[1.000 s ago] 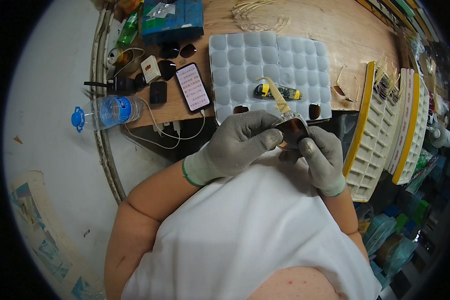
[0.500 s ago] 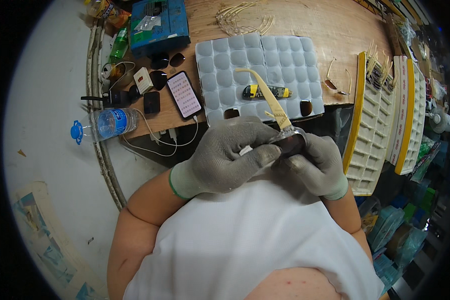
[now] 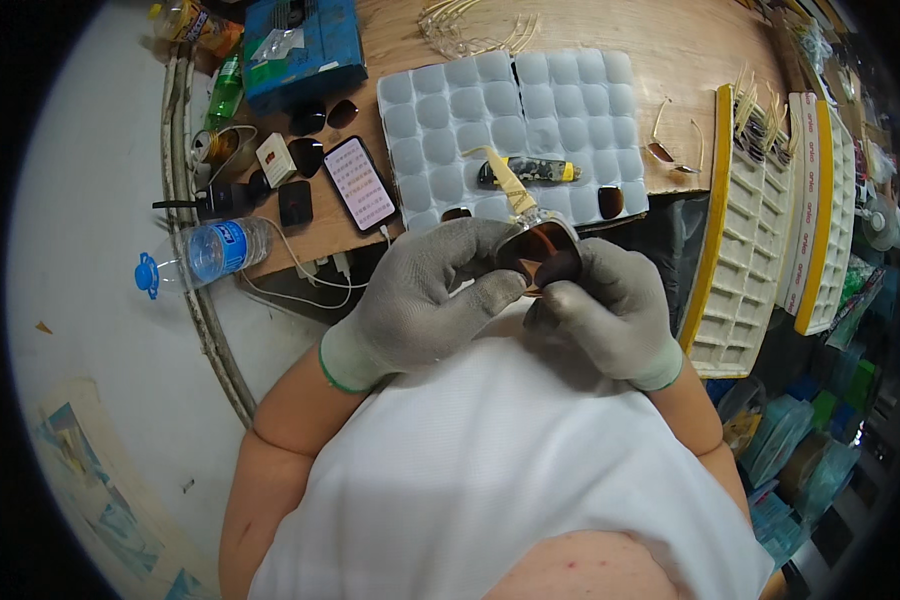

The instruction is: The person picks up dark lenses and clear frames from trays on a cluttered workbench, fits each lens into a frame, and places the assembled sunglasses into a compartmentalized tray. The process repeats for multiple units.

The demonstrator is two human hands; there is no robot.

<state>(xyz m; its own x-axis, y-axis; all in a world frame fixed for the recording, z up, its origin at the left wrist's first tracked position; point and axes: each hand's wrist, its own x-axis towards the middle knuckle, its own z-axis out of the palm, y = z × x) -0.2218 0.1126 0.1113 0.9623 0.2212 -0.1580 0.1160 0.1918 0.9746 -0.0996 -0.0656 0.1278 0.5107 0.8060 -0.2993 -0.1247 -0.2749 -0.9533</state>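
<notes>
Between my two grey-gloved hands, in front of my chest, is a pair of sunglasses (image 3: 558, 262) with a dark lens and a pale cream temple pointing away over the padding. My left hand (image 3: 425, 295) pinches one side between thumb and fingers. The other side of the frame is gripped by my right hand (image 3: 620, 312), thumb towards me. Part of the frame is hidden behind the fingers. Just beyond lies a grey dimpled pad (image 3: 450, 150). On it rest a yellow-and-black utility knife (image 3: 528, 171) and a loose brown lens (image 3: 611, 202); another lens (image 3: 456, 214) is partly covered by my left hand.
Left on the wooden table are a lit phone (image 3: 358, 185), dark lenses (image 3: 307, 118), a small white box (image 3: 276, 160) and a blue metal box (image 3: 305, 55). A water bottle (image 3: 210, 250) lies at the table's left edge. Partitioned trays (image 3: 740, 270) stand at the right.
The sunglasses have been tilted in my hands, so the dark lens now shows more fully and the cream temple looks shorter. Both hands have shifted slightly left.
</notes>
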